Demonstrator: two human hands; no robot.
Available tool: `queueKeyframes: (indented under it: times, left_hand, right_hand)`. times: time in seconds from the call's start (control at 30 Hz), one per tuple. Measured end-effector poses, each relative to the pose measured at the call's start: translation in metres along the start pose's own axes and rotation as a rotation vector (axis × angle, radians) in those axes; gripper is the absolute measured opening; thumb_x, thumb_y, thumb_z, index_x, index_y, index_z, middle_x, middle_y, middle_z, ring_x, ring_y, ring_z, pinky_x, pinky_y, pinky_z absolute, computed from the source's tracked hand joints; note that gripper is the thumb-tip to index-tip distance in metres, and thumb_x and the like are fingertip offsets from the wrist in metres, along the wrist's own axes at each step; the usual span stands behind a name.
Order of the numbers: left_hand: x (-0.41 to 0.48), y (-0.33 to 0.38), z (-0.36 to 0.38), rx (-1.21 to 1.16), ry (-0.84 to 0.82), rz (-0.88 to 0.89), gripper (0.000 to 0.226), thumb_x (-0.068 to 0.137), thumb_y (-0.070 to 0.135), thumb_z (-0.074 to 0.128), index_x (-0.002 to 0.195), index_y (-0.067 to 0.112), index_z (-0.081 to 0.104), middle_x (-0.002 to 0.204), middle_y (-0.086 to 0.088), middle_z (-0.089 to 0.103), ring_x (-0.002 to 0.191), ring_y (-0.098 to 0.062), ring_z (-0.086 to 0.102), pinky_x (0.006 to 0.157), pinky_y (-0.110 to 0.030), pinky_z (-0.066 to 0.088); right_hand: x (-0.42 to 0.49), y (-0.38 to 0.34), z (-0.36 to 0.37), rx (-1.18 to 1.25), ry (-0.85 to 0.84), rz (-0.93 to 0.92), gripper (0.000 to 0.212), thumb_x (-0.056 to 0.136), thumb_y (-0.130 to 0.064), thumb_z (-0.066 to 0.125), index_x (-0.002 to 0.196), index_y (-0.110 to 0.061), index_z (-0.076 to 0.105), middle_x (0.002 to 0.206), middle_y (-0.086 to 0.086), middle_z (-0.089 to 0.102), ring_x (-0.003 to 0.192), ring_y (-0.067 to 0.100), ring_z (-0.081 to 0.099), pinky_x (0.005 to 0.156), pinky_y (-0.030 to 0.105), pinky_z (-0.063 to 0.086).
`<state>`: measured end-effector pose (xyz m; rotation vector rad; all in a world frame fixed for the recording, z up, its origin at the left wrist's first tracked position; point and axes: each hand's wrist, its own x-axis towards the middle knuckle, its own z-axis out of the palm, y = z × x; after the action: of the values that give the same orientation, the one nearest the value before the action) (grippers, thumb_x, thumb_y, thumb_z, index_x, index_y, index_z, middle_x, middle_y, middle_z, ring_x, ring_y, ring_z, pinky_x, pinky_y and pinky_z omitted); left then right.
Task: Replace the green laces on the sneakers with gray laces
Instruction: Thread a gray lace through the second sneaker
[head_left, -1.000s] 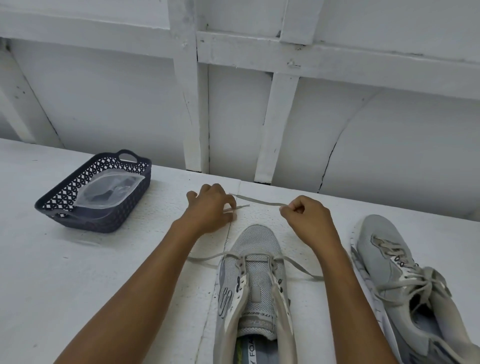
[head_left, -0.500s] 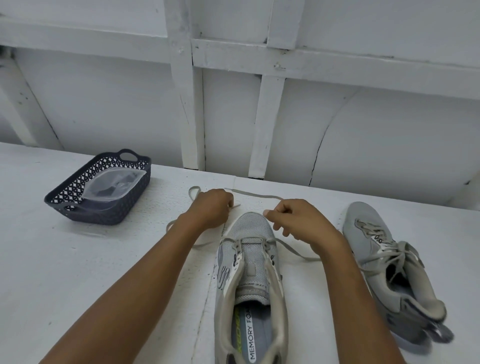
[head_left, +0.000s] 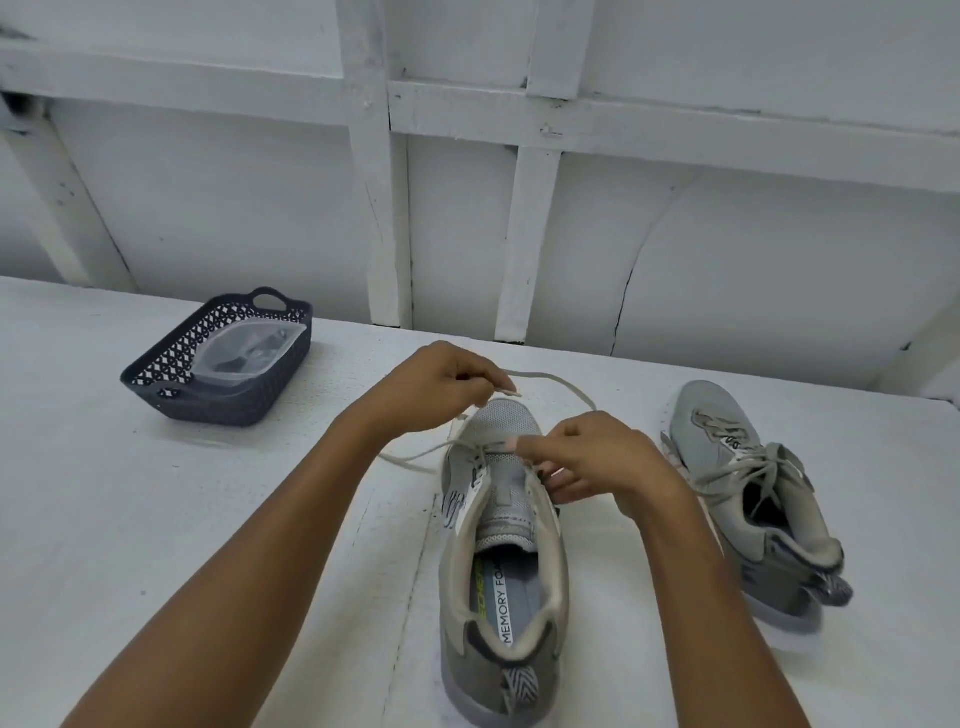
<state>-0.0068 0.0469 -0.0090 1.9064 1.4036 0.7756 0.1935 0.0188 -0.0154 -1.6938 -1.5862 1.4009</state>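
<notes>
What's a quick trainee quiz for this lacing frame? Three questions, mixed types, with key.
1. True or false: the sneaker on the right is already laced and tied.
2. What lies in the dark basket? A: clear plastic pouch. B: scissors. C: a sock.
3. Fill in: the left hand pinches the tip of a ___.
Key: 1 true; 2 A; 3 gray lace.

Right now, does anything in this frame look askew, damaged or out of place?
The laced sneaker on the right lies tipped on its side, not upright like the middle sneaker. A dark crack runs down the white wall. Nothing else stands out.
</notes>
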Motion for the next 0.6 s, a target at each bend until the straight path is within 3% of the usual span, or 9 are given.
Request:
queueKeyframes:
  times: [0.07,0.17,0.33,0.47,0.6]
  left_hand:
    - [-0.006,-0.001,0.0,0.026,-0.025,-0.003,0.015,0.091,0.017,0.067,0.09,0.028,0.078,0.087,0.011,0.075,0.084,-0.009,0.067,0.077,-0.032,0.055]
    - [-0.015,-0.004,0.004,0.105,-0.036,0.01,0.008,0.089,0.023,0.072,0.093,0.026,0.078,0.089,0.018,0.073,0.083,0.007,0.064,0.074,-0.014,0.047]
    - [-0.023,-0.003,0.023,0.237,-0.041,0.012,0.012,0.087,0.018,0.074,0.096,0.021,0.08,0.088,0.012,0.071,0.074,0.008,0.058,0.061,0.0,0.038]
    - [-0.022,0.003,0.036,0.25,-0.019,0.002,0.011,0.088,0.013,0.071,0.095,0.018,0.077,0.079,0.008,0.069,0.059,0.011,0.056,0.054,-0.004,0.038]
    - [-0.02,0.008,0.041,0.328,-0.009,-0.012,0.005,0.085,0.016,0.074,0.089,0.018,0.076,0.088,0.001,0.075,0.078,-0.008,0.064,0.068,-0.02,0.05]
  right_hand:
    - [-0.001,0.001,0.004,-0.022,0.018,-0.009,0.027,0.079,-0.021,0.081,0.085,0.002,0.067,0.077,0.015,0.067,0.065,0.021,0.067,0.06,0.029,0.061]
    - [-0.002,0.004,0.005,0.054,0.053,-0.015,0.011,0.083,-0.008,0.071,0.081,0.002,0.067,0.071,0.012,0.064,0.055,0.016,0.065,0.055,0.027,0.059]
    - [-0.006,0.016,0.002,0.235,0.094,-0.022,0.017,0.084,0.003,0.062,0.068,-0.001,0.059,0.064,0.012,0.054,0.05,0.017,0.056,0.047,0.022,0.051]
    - [-0.004,0.022,0.006,0.261,0.124,-0.046,0.007,0.083,0.002,0.062,0.078,-0.002,0.061,0.074,0.016,0.051,0.061,0.023,0.053,0.05,0.024,0.054]
    - [-0.003,0.025,0.005,0.273,0.126,-0.055,0.005,0.083,0.001,0.062,0.079,-0.002,0.062,0.075,0.018,0.053,0.062,0.024,0.055,0.049,0.023,0.052]
